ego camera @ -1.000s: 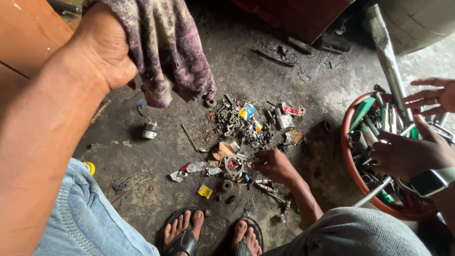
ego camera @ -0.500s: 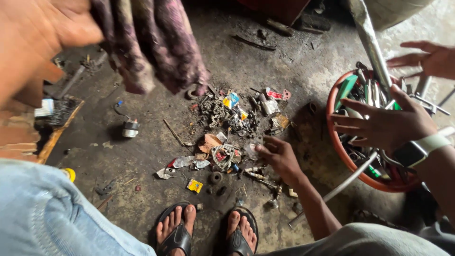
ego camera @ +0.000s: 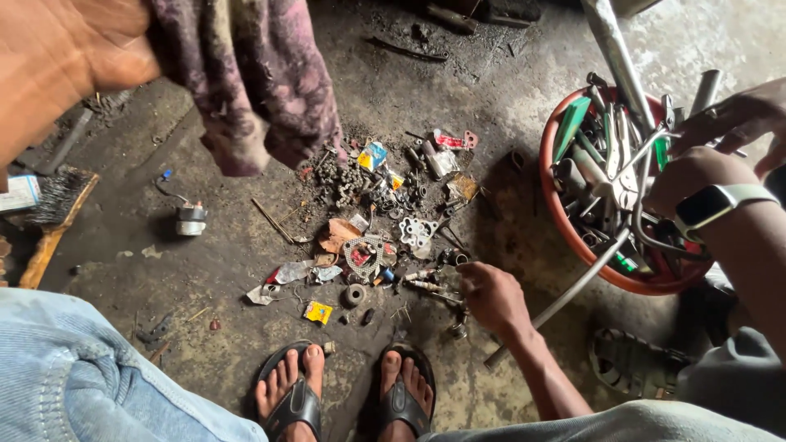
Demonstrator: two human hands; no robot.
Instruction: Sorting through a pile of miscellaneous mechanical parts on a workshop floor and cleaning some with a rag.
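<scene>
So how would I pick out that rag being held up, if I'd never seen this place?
Start at the grimy concrete floor and its heap of small metal parts in the middle. Look above it to the top left, where the person's left hand grips the cloth. It is limp, mottled purple and stained, hanging in folds: the only soft thing among hard scrap.

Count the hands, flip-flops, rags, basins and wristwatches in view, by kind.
purple rag: 1
orange basin: 1
wristwatch: 1
flip-flops: 2
hands: 4 (left hand gripping the purple rag, co-worker's hand at the small parts, two other hands over the orange basin)
Total: 9
</scene>
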